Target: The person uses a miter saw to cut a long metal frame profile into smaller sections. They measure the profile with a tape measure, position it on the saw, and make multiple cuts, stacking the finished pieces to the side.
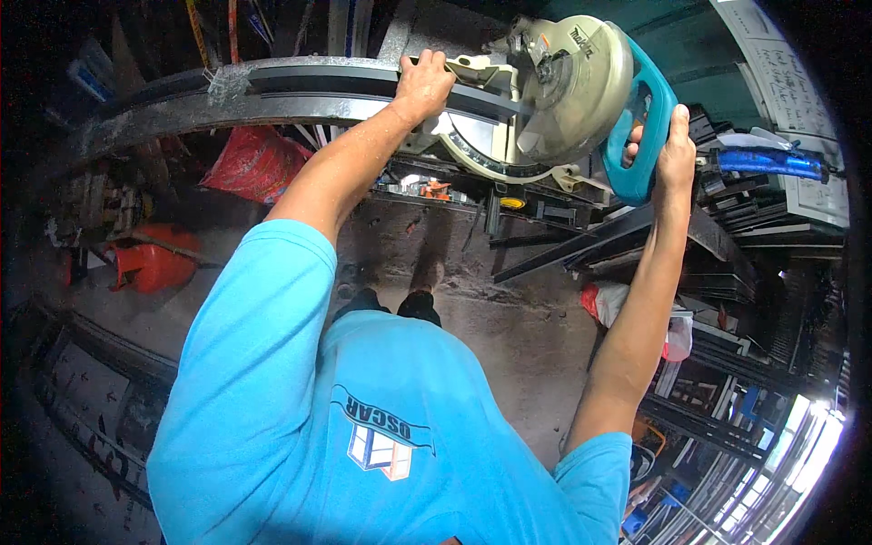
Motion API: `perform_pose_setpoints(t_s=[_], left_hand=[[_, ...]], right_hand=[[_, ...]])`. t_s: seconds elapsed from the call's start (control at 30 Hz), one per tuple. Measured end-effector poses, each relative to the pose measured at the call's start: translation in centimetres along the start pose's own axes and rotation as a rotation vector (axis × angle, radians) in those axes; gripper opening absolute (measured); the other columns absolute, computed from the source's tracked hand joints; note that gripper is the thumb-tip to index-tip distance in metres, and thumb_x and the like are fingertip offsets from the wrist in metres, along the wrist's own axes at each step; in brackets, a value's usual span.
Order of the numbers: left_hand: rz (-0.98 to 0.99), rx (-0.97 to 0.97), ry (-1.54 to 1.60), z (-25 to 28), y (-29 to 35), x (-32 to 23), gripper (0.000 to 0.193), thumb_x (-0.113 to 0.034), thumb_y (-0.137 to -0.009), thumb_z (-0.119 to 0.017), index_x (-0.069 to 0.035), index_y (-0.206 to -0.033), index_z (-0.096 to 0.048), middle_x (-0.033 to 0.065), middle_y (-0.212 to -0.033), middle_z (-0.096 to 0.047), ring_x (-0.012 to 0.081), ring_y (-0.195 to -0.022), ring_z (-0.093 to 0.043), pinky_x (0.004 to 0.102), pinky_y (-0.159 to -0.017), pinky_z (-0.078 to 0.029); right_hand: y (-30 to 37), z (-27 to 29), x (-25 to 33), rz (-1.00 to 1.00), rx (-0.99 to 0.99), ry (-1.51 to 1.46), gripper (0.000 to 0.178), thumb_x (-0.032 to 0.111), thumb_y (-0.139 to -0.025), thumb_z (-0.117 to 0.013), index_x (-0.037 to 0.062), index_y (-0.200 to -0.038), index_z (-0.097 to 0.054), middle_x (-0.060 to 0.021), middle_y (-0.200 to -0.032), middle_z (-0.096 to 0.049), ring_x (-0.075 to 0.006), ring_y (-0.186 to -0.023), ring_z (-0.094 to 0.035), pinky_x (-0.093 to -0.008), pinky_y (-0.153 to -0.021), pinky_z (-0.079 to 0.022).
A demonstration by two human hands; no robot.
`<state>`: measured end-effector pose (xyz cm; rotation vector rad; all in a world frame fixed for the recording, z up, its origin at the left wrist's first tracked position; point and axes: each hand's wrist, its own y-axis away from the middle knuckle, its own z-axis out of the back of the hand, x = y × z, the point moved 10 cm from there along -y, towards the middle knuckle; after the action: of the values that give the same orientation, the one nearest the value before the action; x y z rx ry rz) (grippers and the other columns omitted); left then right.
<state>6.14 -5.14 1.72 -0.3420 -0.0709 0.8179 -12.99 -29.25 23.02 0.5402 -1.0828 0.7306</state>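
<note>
My right hand is wrapped round the teal handle of a miter saw. The saw's pale, rounded blade guard sits low over the right end of a long dark metal profile. Fingers curled over its top, my left hand grips the profile just left of the guard, by the saw's fence. The profile lies along a grey bench rail that runs off to the left. The blade itself is hidden by the guard.
Dark metal lengths lean below the saw at the right. A blue tool or canister lies beyond my right hand. On the left are a red sack and an orange gas cylinder on the floor. More profiles are stacked lower right.
</note>
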Motion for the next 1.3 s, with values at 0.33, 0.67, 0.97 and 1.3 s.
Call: perform_pose_setpoints(t_s=[0.33,0.67,0.97,1.3], left_hand=[[-0.001,-0.024,-0.010,-0.32,-0.15,0.15,0.038,-0.026,-0.067,-0.089,-0.016,-0.102,-0.078,0.0089,-0.115,-0.059,0.0288,-0.117,-0.055,0.0583,-0.092,-0.046],[0.013,-0.002,-0.031,-0.26,-0.21,0.10,0.035,-0.026,-0.069,-0.087,-0.014,-0.101,-0.078,0.0096,-0.115,-0.060,0.0295,-0.116,-0.056,0.0579,-0.092,-0.047],[0.020,0.001,0.009,-0.14,-0.19,-0.10,0.019,-0.015,-0.078,-0.076,-0.015,-0.096,-0.080,0.0087,-0.117,-0.059,0.0289,-0.118,-0.054,0.0634,-0.098,-0.042],[0.006,0.014,-0.035,-0.38,-0.15,0.04,0.040,-0.028,-0.069,-0.089,-0.015,-0.105,-0.078,0.0097,-0.117,-0.058,0.0296,-0.119,-0.054,0.0583,-0.092,-0.046]], right_hand=[[0.03,0.01,-0.05,0.018,-0.006,-0.005,0.063,0.060,-0.107,-0.040,0.0015,-0.107,-0.063,-0.0086,-0.073,-0.063,-0.0177,-0.055,-0.061,-0.0339,-0.051,-0.052],[0.22,0.12,-0.06,0.039,-0.034,0.008,0.069,0.061,-0.107,-0.038,-0.0006,-0.092,-0.066,-0.0104,-0.072,-0.067,-0.0186,-0.055,-0.064,-0.0355,-0.052,-0.055],[-0.09,0.41,-0.60,0.033,-0.021,0.026,0.063,0.059,-0.107,-0.040,0.0011,-0.107,-0.063,-0.0092,-0.073,-0.064,-0.0179,-0.055,-0.062,-0.0346,-0.051,-0.052],[0.11,-0.07,-0.20,0.016,-0.003,-0.015,0.062,0.060,-0.107,-0.040,0.0018,-0.106,-0.063,-0.0090,-0.073,-0.064,-0.0181,-0.055,-0.061,-0.0348,-0.051,-0.052]])
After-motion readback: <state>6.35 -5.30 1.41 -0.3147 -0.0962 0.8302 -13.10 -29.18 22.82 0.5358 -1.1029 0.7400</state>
